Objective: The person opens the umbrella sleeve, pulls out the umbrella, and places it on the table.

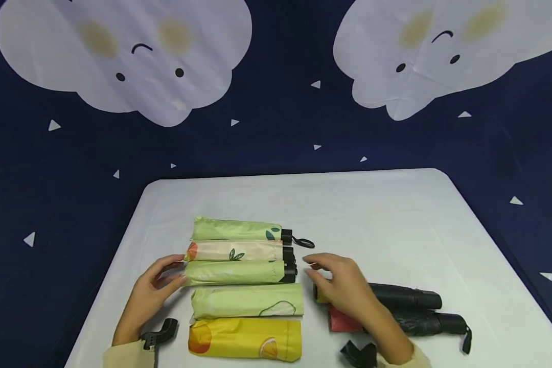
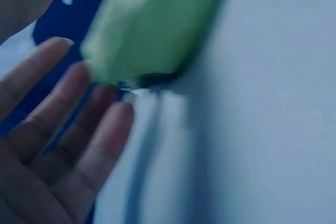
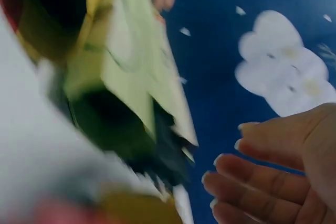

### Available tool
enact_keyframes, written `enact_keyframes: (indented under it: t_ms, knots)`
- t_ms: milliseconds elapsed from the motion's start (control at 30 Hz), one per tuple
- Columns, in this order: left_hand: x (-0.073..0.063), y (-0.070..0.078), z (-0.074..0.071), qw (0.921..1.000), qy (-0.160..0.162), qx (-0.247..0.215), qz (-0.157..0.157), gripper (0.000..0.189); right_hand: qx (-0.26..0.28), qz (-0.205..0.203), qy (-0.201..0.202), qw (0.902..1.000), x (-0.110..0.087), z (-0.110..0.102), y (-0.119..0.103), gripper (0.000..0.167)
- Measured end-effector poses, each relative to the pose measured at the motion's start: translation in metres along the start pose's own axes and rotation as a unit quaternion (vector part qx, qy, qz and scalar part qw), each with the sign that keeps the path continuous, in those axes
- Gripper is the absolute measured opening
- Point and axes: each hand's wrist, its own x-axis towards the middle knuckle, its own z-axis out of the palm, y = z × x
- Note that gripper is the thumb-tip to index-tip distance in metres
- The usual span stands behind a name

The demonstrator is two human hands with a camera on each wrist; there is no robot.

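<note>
On the white table, several folded umbrellas and patterned sleeves lie in a column. My left hand [image 1: 154, 286] has its fingertips right at the left end of a green folded umbrella [image 1: 234, 272], its fingers loosely spread. Past that umbrella's black handle, to the right, hovers my right hand [image 1: 342, 281], holding nothing, with thumb and fingers apart. Above the green umbrella are a cream one [image 1: 257, 250] with leaf print and another green one [image 1: 230, 229] with a wrist loop. Below it lie a green sleeve [image 1: 239, 301] and a yellow sleeve [image 1: 244, 337] printed with oranges.
Under and beside my right forearm lie a black folded umbrella [image 1: 405, 295] and another black one [image 1: 418, 323] with a strap. A red piece [image 1: 342, 320] shows left of the forearm. Dark blue cloth [image 1: 280, 148] with cloud prints surrounds the table [image 1: 372, 214].
</note>
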Motion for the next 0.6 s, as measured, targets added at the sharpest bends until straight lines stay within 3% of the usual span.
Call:
enact_keyframes:
  t_ms: [100, 233, 400, 600]
  knots:
    - [0.000, -0.007, 0.006, 0.9999, 0.007, -0.011, -0.008, 0.057, -0.017, -0.018, -0.025, 0.9994, 0.017, 0.038, -0.008, 0.025]
    - [0.000, -0.017, 0.016, 0.9999, -0.001, -0.014, 0.000, 0.062, -0.031, -0.029, -0.048, 0.9980, 0.021, 0.064, 0.001, 0.028]
    - [0.006, -0.018, 0.015, 0.9992, -0.021, -0.022, 0.028, 0.064, -0.029, -0.034, -0.053, 0.9976, 0.019, 0.073, 0.012, 0.040]
    - [0.002, -0.022, 0.017, 0.9996, -0.009, 0.012, 0.024, 0.064, -0.066, -0.060, -0.069, 0.9936, 0.017, 0.080, 0.014, 0.052]
